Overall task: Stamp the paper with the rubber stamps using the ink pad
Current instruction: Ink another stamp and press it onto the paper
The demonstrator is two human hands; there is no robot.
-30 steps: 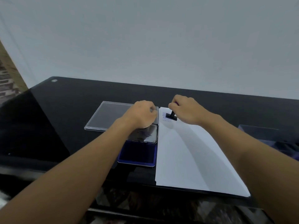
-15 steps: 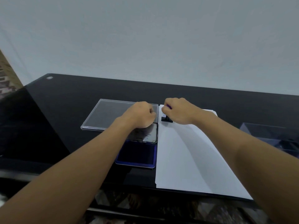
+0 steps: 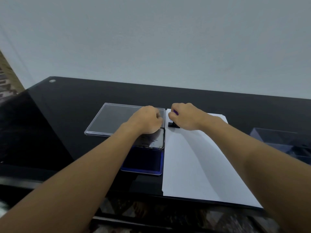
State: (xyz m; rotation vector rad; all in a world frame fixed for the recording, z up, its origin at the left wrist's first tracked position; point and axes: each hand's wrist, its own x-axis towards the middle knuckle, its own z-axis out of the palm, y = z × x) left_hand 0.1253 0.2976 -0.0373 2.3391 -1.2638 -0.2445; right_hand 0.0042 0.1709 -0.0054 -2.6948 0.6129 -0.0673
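A white sheet of paper (image 3: 193, 157) lies on the black table (image 3: 67, 115). My right hand (image 3: 185, 116) grips a small black rubber stamp (image 3: 173, 124) whose base sits flat on the paper's far left corner. Left of the paper lies the blue ink pad (image 3: 143, 162), its shiny lid (image 3: 155, 140) folded back behind it. My left hand (image 3: 146, 121) is curled into a fist and rests on the far end of that lid, with nothing visible in it.
A clear plastic case (image 3: 114, 118) lies flat behind the ink pad, partly under my left hand. A clear box (image 3: 277, 140) with dark contents stands at the right edge. A pale wall rises behind the table.
My right hand moved the stamp left, over a blue print that showed near the paper's corner, and set it down flat. My left hand stayed in place.
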